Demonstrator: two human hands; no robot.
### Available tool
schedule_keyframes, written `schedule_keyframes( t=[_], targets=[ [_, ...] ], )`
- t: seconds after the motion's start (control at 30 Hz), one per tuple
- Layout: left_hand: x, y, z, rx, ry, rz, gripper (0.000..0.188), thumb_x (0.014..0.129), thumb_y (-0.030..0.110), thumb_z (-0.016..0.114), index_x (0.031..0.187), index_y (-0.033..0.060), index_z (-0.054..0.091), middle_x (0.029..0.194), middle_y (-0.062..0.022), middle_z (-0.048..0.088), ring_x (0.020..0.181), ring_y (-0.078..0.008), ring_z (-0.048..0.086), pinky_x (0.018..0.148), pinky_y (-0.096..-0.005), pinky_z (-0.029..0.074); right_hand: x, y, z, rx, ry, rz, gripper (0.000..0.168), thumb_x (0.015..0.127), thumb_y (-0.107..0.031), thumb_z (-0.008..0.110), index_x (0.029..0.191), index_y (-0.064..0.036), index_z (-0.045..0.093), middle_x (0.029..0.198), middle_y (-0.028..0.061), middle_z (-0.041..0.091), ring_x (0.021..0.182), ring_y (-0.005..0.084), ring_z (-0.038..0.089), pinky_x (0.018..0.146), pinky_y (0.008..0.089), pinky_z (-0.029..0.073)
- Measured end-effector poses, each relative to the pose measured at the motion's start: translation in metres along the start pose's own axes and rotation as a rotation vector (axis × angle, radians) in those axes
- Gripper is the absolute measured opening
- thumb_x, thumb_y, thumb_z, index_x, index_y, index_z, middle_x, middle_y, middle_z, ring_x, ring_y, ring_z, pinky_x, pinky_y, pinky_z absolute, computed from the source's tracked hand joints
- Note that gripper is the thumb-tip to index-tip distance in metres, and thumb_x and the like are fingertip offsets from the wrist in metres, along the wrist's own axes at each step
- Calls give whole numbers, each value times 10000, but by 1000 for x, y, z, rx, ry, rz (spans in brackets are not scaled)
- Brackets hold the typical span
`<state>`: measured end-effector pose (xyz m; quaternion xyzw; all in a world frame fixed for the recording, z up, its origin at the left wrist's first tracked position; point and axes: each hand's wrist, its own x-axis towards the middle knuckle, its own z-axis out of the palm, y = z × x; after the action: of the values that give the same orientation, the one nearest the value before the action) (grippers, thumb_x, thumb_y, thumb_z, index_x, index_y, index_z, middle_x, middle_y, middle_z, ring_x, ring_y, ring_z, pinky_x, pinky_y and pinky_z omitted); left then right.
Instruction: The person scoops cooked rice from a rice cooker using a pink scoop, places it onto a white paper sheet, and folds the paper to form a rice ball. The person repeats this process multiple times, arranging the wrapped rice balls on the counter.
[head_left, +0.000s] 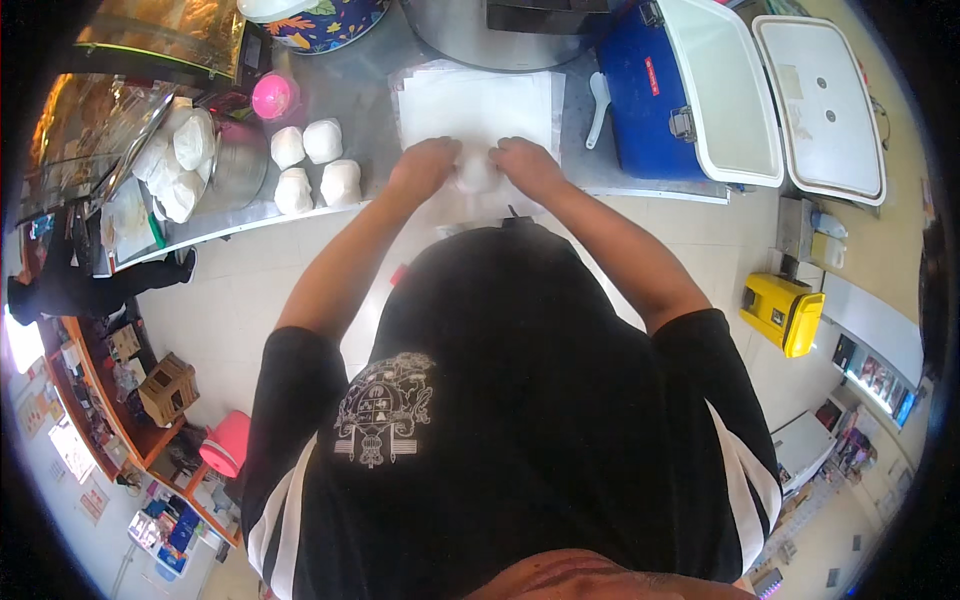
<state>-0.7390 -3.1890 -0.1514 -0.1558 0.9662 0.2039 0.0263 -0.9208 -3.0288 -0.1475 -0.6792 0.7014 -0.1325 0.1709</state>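
A stack of white paper sheets (472, 97) lies on a clear plastic sheet on the metal counter. At its near edge sits a rounded, pale bundle (477, 174), blurred, with thin white wrapping around it. To its left, the fingers of my left hand (426, 166) are curled and pinch the wrapping. My right hand (531, 171) pinches it from the other side. What the wrapping encloses is hidden. Several white paper-wrapped bundles (324, 141) stand on the counter to the left of my left hand.
A metal pot (244, 161) at left holds more wrapped bundles, beside a pink round container (271, 96). At right are a white spoon (598, 111) and an opened blue cooler (645, 105). A large metal vessel (450, 34) stands behind the paper. Another person (97, 289) is at far left.
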Motion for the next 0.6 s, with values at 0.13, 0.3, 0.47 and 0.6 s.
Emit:
schedule_keyframes(
  t=[0.13,0.3,0.47,0.6],
  targets=[
    [-22,24,7,-108,102,-197,196,888,166,657,1050,58,639,1046,-148,674,962,-364,672,842,-486,539,-24,-2,27,114,238,92,203,876,-112,596,1058,-99,687,1007,109,621,984,316,618,865,430,530],
    [-53,22,29,-306,282,-209,253,907,175,652,1125,48,662,1080,-144,637,1043,-355,633,886,-480,517,-40,-9,32,106,254,10,394,885,-83,575,1271,-45,649,1020,127,586,1013,311,589,889,426,512],
    [-64,35,24,51,105,-4,337,941,156,615,1254,33,623,1197,-196,589,1098,-381,611,916,-494,503,-45,-18,18,-117,40,52,454,878,-69,572,1318,40,600,1105,139,582,1063,307,578,915,406,505],
    [-55,9,57,-36,-116,-210,337,938,141,603,1256,30,621,1174,-211,616,995,-383,673,822,-497,540,-32,-31,17,-158,-31,17,454,886,-83,568,1318,56,589,1137,142,579,1076,304,584,923,408,506]
  ],
)
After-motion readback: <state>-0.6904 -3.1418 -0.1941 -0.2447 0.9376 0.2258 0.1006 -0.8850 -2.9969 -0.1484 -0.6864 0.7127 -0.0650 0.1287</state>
